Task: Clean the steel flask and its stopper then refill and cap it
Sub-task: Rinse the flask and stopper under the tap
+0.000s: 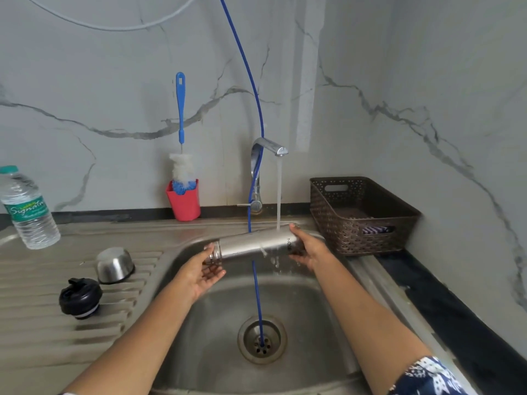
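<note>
The steel flask (253, 244) lies sideways over the sink bowl (328, 323), its open mouth pointing left. Water from the tap (269, 148) runs onto its right end. My left hand (204, 270) cups the mouth end from below with relaxed fingers. My right hand (309, 248) grips the base end. The black stopper (80, 297) stands on the ribbed drainboard (34, 323) at the left. Beside it, a steel cup lid (114, 265) sits upside down.
A bottle brush (181, 138) stands in a red cup (184, 202) by the wall. A plastic water bottle (27, 208) is at far left. A brown basket (359, 213) sits right of the tap. A blue tube (258, 303) hangs down into the drain (262, 339).
</note>
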Available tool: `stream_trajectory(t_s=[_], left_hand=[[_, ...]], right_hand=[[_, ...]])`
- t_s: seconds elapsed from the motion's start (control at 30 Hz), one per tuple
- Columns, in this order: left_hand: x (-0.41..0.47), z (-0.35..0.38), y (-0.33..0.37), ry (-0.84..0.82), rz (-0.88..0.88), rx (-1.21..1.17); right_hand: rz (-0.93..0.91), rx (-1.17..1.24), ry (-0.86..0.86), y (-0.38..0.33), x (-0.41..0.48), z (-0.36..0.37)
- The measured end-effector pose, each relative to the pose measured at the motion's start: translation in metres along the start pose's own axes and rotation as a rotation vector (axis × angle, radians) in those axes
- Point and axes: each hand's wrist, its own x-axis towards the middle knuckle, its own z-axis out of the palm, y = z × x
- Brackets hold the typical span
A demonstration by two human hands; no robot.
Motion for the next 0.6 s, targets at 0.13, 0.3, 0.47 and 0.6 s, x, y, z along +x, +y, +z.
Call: stream_trajectory(t_s=[0.13, 0.3, 0.47, 0.6], left_hand=[[0.009, 0.0, -0.008, -0.012, -0.035, 0.093], [0.018, -0.008, -0.017, -0.04, -0.1, 0.155], [0.015, -0.007, -0.023, -0.083, -0.149, 0.159], [0.015, -0.008, -0.026, -0.111, -0.189, 0.187]], right_hand=[[-0.024, 0.031, 0.026, -0.001, 0.008, -0.012], [-0.053, 0.157, 0.046, 0.004, 0.012, -0.012], [-0.121, 0.225, 0.033, 0.0, 0.011, -0.009], [-0.18, 0.18, 0.028, -0.002, 0.009, -0.006]])
